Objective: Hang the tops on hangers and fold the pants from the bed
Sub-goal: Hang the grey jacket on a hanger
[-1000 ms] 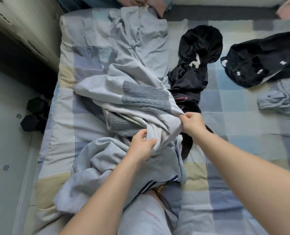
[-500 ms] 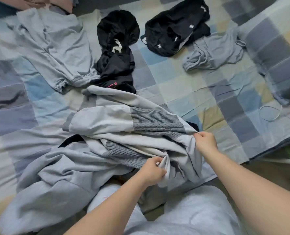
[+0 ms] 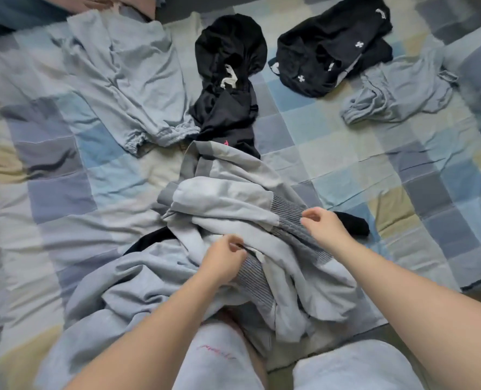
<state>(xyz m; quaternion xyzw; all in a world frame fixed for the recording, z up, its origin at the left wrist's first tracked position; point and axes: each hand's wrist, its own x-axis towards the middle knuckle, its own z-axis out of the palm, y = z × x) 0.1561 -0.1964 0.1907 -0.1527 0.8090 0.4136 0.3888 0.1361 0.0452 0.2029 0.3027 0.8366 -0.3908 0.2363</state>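
Sprawling, crumpled, rib-panelled grey top [image 3: 225,198]

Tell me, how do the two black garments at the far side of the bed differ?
The black hooded top lies stretched out lengthwise; the black cross-print garment is bunched in a heap. The hooded top bears a white mark and a pink one; the cross-print garment bears scattered white crosses. Both lie on the checked bedcover.

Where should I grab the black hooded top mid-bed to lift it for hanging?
Probably at the neck of the black hooded top, by its white drawstring. Come from the right, over bare bedspread: the light blue garment crowds its left, and the grey top overlaps its near end.
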